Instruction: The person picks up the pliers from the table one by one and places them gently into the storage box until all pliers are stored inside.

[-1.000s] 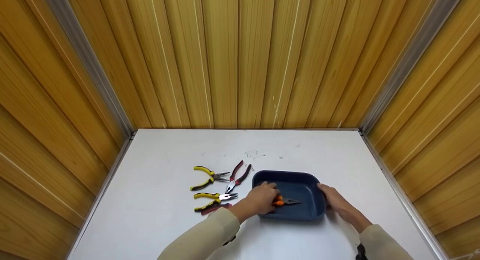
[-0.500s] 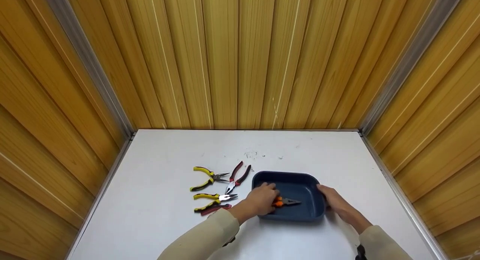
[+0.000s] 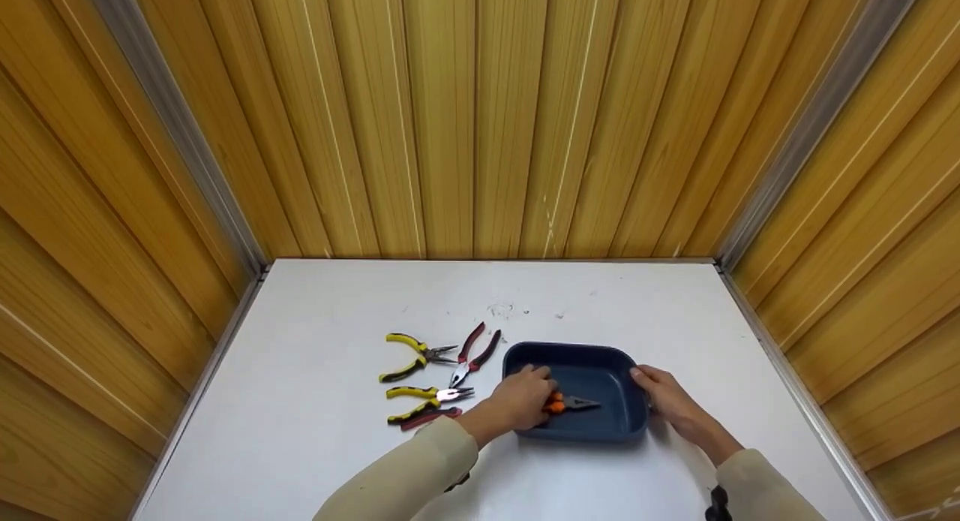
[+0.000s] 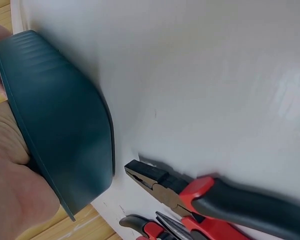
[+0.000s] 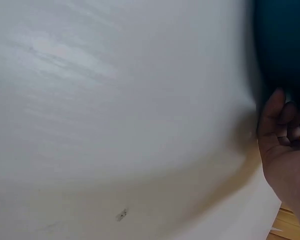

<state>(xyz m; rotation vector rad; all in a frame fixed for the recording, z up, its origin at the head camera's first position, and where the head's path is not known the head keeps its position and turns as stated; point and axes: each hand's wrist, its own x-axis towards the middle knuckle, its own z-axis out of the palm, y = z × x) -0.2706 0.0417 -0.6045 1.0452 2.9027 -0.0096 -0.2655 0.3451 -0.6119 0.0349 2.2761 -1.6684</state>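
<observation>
A dark blue rectangular box [image 3: 619, 423] stands on the white table. Inside it are long-nose pliers with orange handles [image 3: 556, 405], their grey nose pointing right. My left hand [image 3: 523, 397] reaches over the box's left wall, fingers curled over the handles, which it mostly hides. In the left wrist view, the hand [image 4: 20, 195] bends across the rim of the box [image 4: 60, 120]. At the other end, my right hand [image 3: 673, 405] grips the right wall, thumb on the rim. From the right wrist, curled fingers of that hand [image 5: 285, 125] show against the box's underside edge [image 5: 285, 45].
Left of the box lie yellow-and-black pliers [image 3: 412, 357], a second yellow-and-black pair [image 3: 424, 402], dark red pliers [image 3: 474, 356] and red-handled pliers [image 3: 431, 418], partly covered by the left sleeve. Wood-patterned panels [image 3: 480, 131] enclose the table [image 3: 315, 318] behind and at both sides.
My right hand has shifted slightly, its thumb now further over the box's rim. The left hand stays on the orange-handled pliers, and the other pliers lie as before.
</observation>
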